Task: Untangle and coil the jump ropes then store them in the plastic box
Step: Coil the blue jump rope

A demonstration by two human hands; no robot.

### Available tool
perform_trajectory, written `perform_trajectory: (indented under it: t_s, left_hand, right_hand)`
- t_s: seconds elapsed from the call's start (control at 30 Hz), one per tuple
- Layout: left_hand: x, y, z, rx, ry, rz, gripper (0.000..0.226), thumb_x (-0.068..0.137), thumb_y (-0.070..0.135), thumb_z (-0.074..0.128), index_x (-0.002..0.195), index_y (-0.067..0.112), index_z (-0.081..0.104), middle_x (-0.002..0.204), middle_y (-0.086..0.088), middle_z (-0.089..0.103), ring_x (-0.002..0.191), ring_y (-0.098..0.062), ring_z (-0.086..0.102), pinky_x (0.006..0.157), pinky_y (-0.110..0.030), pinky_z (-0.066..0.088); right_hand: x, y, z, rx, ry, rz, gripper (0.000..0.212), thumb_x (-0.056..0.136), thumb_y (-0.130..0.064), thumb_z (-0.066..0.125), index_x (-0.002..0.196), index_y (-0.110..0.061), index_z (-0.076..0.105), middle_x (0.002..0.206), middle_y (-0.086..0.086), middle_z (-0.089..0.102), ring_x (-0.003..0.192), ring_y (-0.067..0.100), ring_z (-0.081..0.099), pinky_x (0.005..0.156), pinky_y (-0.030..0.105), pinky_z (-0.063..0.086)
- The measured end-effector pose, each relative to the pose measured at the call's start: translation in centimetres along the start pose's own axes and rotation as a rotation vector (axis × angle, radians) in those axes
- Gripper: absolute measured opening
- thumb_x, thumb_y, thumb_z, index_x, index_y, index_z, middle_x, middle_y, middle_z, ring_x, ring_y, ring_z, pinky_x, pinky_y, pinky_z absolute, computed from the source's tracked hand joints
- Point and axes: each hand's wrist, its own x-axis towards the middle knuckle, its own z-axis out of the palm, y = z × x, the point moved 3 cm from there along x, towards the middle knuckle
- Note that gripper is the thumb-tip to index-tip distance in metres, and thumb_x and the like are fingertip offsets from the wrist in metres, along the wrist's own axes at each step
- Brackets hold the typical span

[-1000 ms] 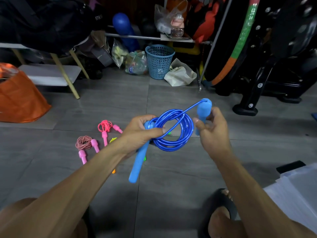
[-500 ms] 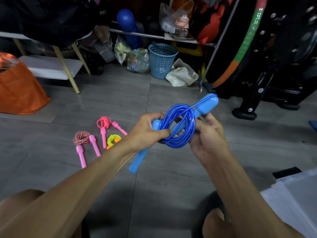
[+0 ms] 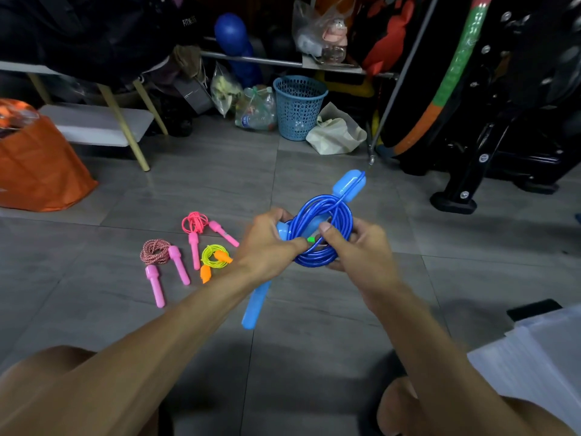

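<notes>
while the floor [image 3: 314, 325] carried three finished bundles off to the left of the grip, the blue jump rope [image 3: 320, 234] hung coiled in mid-air between both hands. the left hand [image 3: 267, 243] curled around one side of the coil and its handle; the right hand [image 3: 355, 243] pinched the opposite side, thumb on top. the best course seemed to be keeping the loops pinched flat while passing the free handle [image 3: 349, 184], beyond the grip, through the coil and snugging it. the plastic box wasn't clearly in view.
</notes>
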Motion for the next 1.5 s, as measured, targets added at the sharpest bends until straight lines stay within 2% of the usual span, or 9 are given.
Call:
perform_trajectory:
  t_s: [0.07, 0.17, 0.3, 0.4, 0.57, 0.67, 1.0, 1.27, 1.5]
  left_hand:
    - [-0.2, 0.0, 0.2, -0.036, -0.014, -0.049, 0.033, 0.06, 0.028, 0.073, 0.09, 0.021, 0.062, 0.066, 0.001, 0.065, 0.057, -0.014, 0.058, 0.058, -0.033, 0.049]
    - [-0.4, 0.1, 0.3, -0.128, -0.077, -0.089, 0.025, 0.07, 0.012, 0.075, 0.093, 0.012, 0.066, 0.065, 0.0, 0.063, 0.058, -0.011, 0.059, 0.057, -0.025, 0.051]
    - [-1.0, 0.9, 0.0, -0.17, -0.177, -0.091, 0.022, 0.078, -0.007, 0.064, 0.096, 0.006, 0.066, 0.061, -0.001, 0.059, 0.044, -0.001, 0.054, 0.042, -0.012, 0.041]
    - [-0.9, 0.8, 0.0, -0.143, -0.193, -0.088, 0.019, 0.076, -0.006, 0.065, 0.093, 0.001, 0.068, 0.066, -0.006, 0.061, 0.048, -0.005, 0.054, 0.044, -0.014, 0.042]
    - [-0.8, 0.0, 0.4, -0.15, -0.108, -0.181, 0.01, 0.07, 0.013, 0.075, 0.075, 0.006, 0.071, 0.072, -0.008, 0.072, 0.063, -0.017, 0.068, 0.065, -0.028, 0.058]
    - [-0.9, -0.2, 0.4, -0.177, -0.144, -0.228, 0.005, 0.072, 0.011, 0.073, 0.078, 0.01, 0.073, 0.082, -0.015, 0.074, 0.072, -0.023, 0.072, 0.072, -0.036, 0.06]
    - [-1.4, 1.8, -0.5, -0.076, -0.263, -0.022, 0.017, 0.078, -0.003, 0.059, 0.069, 0.009, 0.067, 0.053, 0.004, 0.06, 0.052, -0.012, 0.061, 0.053, -0.022, 0.051]
    - [-1.6, 2.6, -1.0, -0.114, -0.452, 0.092, 0.021, 0.079, -0.01, 0.06, 0.076, 0.009, 0.068, 0.065, -0.003, 0.068, 0.058, -0.017, 0.065, 0.057, -0.024, 0.055]
    - [-1.2, 2.4, -1.3, -0.201, -0.527, 0.097, 0.015, 0.082, -0.007, 0.064, 0.085, 0.007, 0.068, 0.068, -0.001, 0.071, 0.059, -0.015, 0.067, 0.056, -0.02, 0.054]
  right_hand:
    - [0.3, 0.4, 0.0, -0.078, 0.066, -0.018, 0.008, 0.083, -0.009, 0.065, 0.082, -0.001, 0.064, 0.076, 0.022, 0.066, 0.067, 0.022, 0.063, 0.063, 0.045, 0.06]
    - [0.5, 0.8, 0.1, -0.136, 0.055, 0.022, 0.011, 0.074, -0.01, 0.065, 0.076, 0.002, 0.065, 0.069, 0.012, 0.061, 0.066, 0.021, 0.058, 0.066, 0.059, 0.055]
    - [0.0, 0.8, 0.2, 0.0, -0.096, 0.112, 0.017, 0.089, -0.005, 0.056, 0.088, -0.013, 0.071, 0.082, 0.013, 0.071, 0.072, 0.02, 0.068, 0.064, 0.038, 0.059]
    - [0.0, 0.9, -0.3, 0.011, -0.118, 0.096, 0.015, 0.093, -0.006, 0.053, 0.093, -0.009, 0.068, 0.08, 0.008, 0.071, 0.068, 0.014, 0.069, 0.061, 0.029, 0.058]
    - [0.2, 0.7, -0.7, 0.059, -0.068, 0.068, 0.017, 0.095, -0.005, 0.049, 0.093, -0.007, 0.066, 0.079, 0.008, 0.071, 0.067, 0.015, 0.07, 0.062, 0.029, 0.059]
    - [0.1, 0.7, -0.5, 0.066, -0.108, 0.069, 0.018, 0.097, -0.006, 0.047, 0.099, -0.004, 0.065, 0.083, 0.006, 0.073, 0.075, 0.017, 0.071, 0.068, 0.032, 0.059]
    - [-0.2, -0.2, -0.4, 0.147, -0.152, 0.005, 0.025, 0.099, -0.014, 0.045, 0.105, 0.003, 0.062, 0.101, 0.021, 0.071, 0.093, 0.034, 0.069, 0.079, 0.043, 0.058]
    - [-0.9, -0.5, -0.8, 0.251, -0.159, 0.071, 0.029, 0.096, -0.019, 0.048, 0.101, 0.004, 0.065, 0.096, 0.024, 0.07, 0.087, 0.035, 0.069, 0.079, 0.048, 0.057]
    - [-0.9, 0.6, -0.5, 0.397, -0.113, 0.19, 0.036, 0.094, -0.023, 0.053, 0.111, 0.007, 0.061, 0.112, 0.03, 0.064, 0.106, 0.044, 0.061, 0.087, 0.051, 0.053]
